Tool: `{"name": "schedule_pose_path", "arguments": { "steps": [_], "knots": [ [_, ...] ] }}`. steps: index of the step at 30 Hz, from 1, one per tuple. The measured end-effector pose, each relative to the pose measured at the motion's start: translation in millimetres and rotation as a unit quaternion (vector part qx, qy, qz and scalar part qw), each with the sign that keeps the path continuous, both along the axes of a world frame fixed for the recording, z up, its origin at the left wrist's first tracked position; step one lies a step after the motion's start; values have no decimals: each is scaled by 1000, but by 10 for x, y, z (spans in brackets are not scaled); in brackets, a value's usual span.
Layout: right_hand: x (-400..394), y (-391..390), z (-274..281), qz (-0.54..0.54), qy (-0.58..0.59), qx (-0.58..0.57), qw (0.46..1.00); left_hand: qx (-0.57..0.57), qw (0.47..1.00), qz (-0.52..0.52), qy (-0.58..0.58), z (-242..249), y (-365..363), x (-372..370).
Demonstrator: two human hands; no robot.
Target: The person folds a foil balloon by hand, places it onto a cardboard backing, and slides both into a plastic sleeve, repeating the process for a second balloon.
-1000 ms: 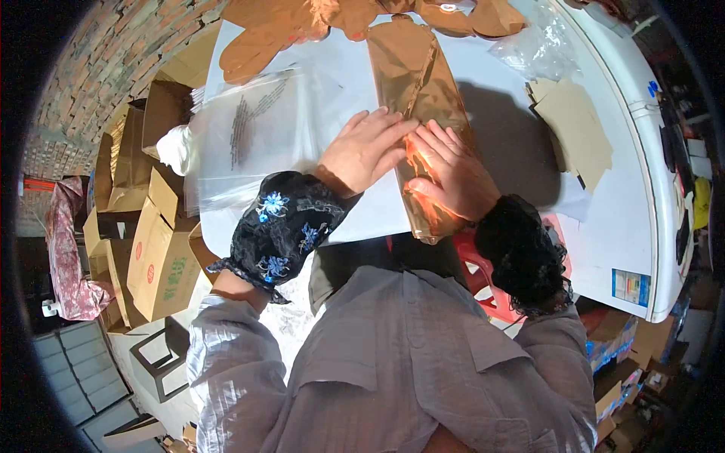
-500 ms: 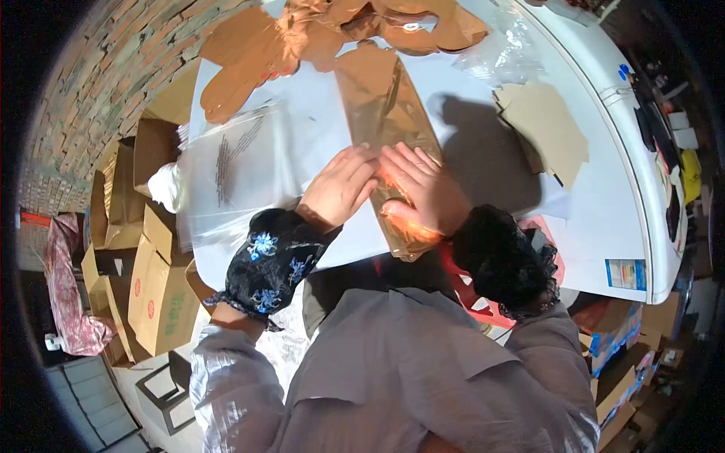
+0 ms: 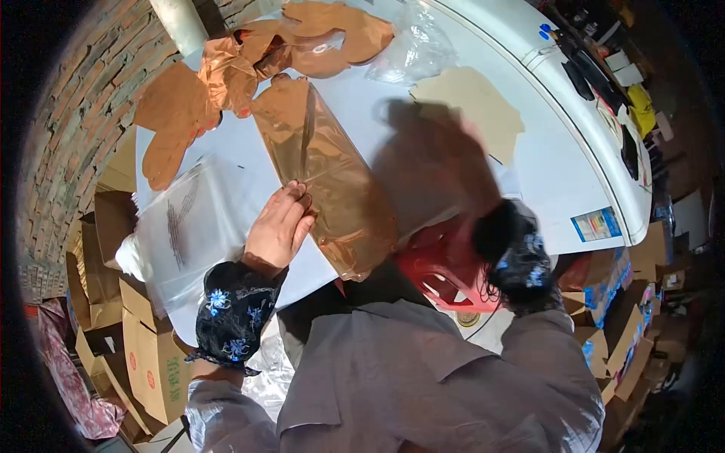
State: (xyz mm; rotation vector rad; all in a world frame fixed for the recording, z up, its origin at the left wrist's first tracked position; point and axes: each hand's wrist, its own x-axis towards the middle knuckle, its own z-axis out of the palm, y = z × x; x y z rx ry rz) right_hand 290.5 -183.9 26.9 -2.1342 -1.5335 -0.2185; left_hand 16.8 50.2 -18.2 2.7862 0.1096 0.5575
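Note:
A long, flat piece of shiny copper-coloured foil (image 3: 332, 189) lies across the white table toward me, creased and apparently folded. My left hand (image 3: 278, 225) rests on its left edge, fingers laid out close together, with the thumb apart. To the right of the foil, my right hand (image 3: 474, 162) is in shadow and smeared by motion, close to a beige cardboard sheet (image 3: 472, 106). Its fingers cannot be made out. More copper foil shapes (image 3: 170, 102) are spread along the far side of the table.
Clear plastic bags (image 3: 192, 223) lie to the left of my left hand, and a crumpled clear bag (image 3: 419, 45) at the back. Cardboard boxes (image 3: 151, 362) stand left of the table. A red plastic stool (image 3: 453, 272) is by the near edge; a brick wall (image 3: 83, 98) rises at left.
My right hand has left the foil and moved right, toward the cardboard. The left hand stays at the foil's left edge. The view has turned, shifting the table leftward.

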Motion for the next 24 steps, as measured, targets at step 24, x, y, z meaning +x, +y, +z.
{"name": "schedule_pose_path", "arguments": {
  "steps": [24],
  "knots": [
    [-393,656,-264,173,7,85,981,35,999,13,-38,-95,4,-33]
  ]
}}
